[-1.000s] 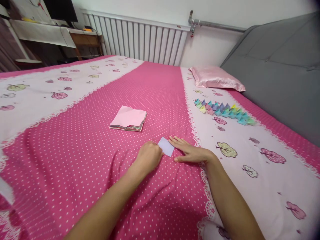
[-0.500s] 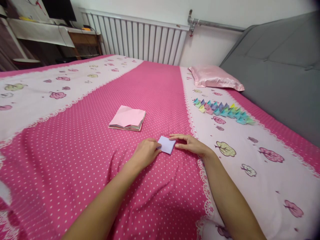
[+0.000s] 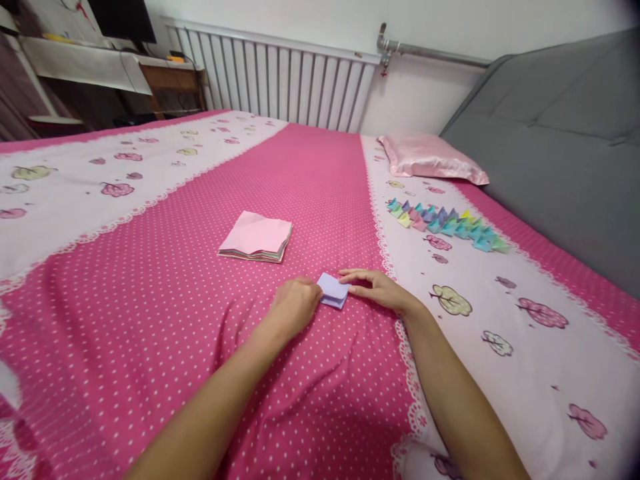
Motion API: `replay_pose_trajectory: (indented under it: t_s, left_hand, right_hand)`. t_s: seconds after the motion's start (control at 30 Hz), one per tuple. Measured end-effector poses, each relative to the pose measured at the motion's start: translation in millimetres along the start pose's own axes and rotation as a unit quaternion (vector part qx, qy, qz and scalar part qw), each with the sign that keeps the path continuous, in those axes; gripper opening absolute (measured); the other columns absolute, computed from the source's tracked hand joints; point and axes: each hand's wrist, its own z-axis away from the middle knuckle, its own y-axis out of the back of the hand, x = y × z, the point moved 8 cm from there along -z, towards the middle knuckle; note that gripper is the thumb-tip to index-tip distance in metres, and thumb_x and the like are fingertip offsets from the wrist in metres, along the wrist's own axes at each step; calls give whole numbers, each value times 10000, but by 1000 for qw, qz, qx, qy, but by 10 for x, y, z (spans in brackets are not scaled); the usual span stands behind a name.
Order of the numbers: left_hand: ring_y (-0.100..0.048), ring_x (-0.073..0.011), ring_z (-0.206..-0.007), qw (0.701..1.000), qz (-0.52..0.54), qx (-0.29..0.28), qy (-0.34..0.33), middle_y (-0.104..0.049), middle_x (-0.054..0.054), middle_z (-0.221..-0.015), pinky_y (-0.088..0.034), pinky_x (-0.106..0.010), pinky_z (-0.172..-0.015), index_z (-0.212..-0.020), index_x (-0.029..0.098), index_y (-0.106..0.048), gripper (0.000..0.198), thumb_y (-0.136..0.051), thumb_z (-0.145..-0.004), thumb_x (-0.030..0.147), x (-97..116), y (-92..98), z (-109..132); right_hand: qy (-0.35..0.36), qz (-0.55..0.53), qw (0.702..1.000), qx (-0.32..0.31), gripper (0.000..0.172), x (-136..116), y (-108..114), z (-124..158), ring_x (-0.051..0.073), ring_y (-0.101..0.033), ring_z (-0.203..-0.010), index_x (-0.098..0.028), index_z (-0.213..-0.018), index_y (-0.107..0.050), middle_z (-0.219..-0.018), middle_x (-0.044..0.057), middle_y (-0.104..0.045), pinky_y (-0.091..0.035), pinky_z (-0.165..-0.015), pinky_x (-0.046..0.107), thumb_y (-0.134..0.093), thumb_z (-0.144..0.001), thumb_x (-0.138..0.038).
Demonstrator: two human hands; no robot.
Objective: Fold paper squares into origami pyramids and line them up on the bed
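Pink bed [image 3: 320,177] beneath the paper stack [image 3: 256,233]. Nearer than the stack and to its right: left hand [image 3: 299,303], fingers curled, grip hidden; right hand [image 3: 379,289], thumb and forefinger apart. Likewise near-right of the stack, touching both hands' fingers and between them — folded purple paper [image 3: 333,285], near side slightly gaping.

No text, label, brand, number or sign can be read.
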Motion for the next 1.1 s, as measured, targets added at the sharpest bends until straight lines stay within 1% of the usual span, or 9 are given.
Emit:
replay_pose_trajectory:
  t_s: [0.2, 0.33, 0.4, 0.5, 0.6, 0.73, 0.83, 1.0, 1.1]
  left_hand:
    - [-565, -204, -808, 996, -27, 61, 64, -616, -103, -851, -414, -310, -735, -831, 139, -616, 328, -309, -901, 231, -10, 11, 6]
    - [-556, -210, -828, 992, -31, 66, 99, -620, -107, -867, -405, -323, -763, -837, 140, -607, 315, -313, -897, 237, -41, 18, 13]
    - [-554, -220, -845, 990, -36, 70, 113, -626, -107, -862, -398, -333, -777, -830, 142, -610, 299, -331, -887, 233, -56, 26, 20]
    - [-552, -239, -860, 987, -43, 83, 134, -633, -118, -860, -390, -353, -786, -831, 133, -613, 278, -357, -868, 234, -73, 38, 34]
    - [-556, -248, -868, 983, -49, 80, 156, -634, -131, -873, -390, -364, -782, -846, 127, -612, 287, -361, -865, 263, -90, 22, 42]
    - [-561, -249, -881, 978, -54, 76, 184, -635, -129, -881, -390, -361, -785, -865, 135, -596, 275, -385, -860, 312, -115, 9, 43]
    - [-570, -248, -869, 976, -42, 86, 197, -638, -114, -889, -396, -355, -766, -915, 146, -564, 213, -435, -837, 296, -143, 9, 38]
    - [-600, -207, -809, 984, 9, 79, 162, -664, -51, -843, -396, -314, -724, -906, 208, -574, 174, -413, -842, 226, -128, -74, -17]
    - [-612, -222, -787, 982, 11, 79, 170, -675, -62, -825, -402, -329, -722, -894, 213, -591, 204, -436, -840, 334, -133, -100, -25]
  right_hand:
    - [-6, 16, 1000, 9, 273, -28, 17, 16, 214, -474, -1187, -210, -984, -656, -1255, 74, -545, -321, -1024, 420, -584, -788, -385]
    - [-3, 39, 999, 8, 278, -24, 3, 1, 211, -486, -1170, -216, -987, -658, -1256, 66, -546, -333, -1012, 405, -613, -763, -374]
    - [-10, 58, 998, 33, 232, 0, -1, -27, 213, -521, -1126, -208, -916, -674, -1212, 69, -577, -346, -997, 399, -622, -751, -362]
    - [-17, 89, 991, 101, 166, 31, 4, -75, 209, -590, -1003, -186, -758, -668, -1078, 77, -641, -400, -928, 381, -611, -748, -342]
    - [-16, 113, 983, 143, 151, 40, -19, -108, 206, -608, -938, -183, -694, -641, -991, 73, -662, -431, -866, 360, -614, -733, -327]
    - [-19, 138, 975, 174, 148, 18, -11, -99, 204, -607, -892, -187, -793, -632, -948, 57, -667, -443, -831, 357, -630, -709, -309]
    - [2, 163, 972, 169, 182, -55, -31, -89, 198, -594, -890, -204, -892, -631, -933, 36, -665, -437, -838, 358, -605, -730, -283]
    - [19, 221, 961, 168, 168, -134, -102, -98, 207, -558, -966, -216, -868, -672, -977, 50, -654, -404, -889, 358, -592, -727, -261]
    - [1, 244, 954, 175, 193, -110, -134, -111, 225, -552, -965, -218, -858, -669, -972, 56, -651, -409, -876, 373, -624, -694, -311]
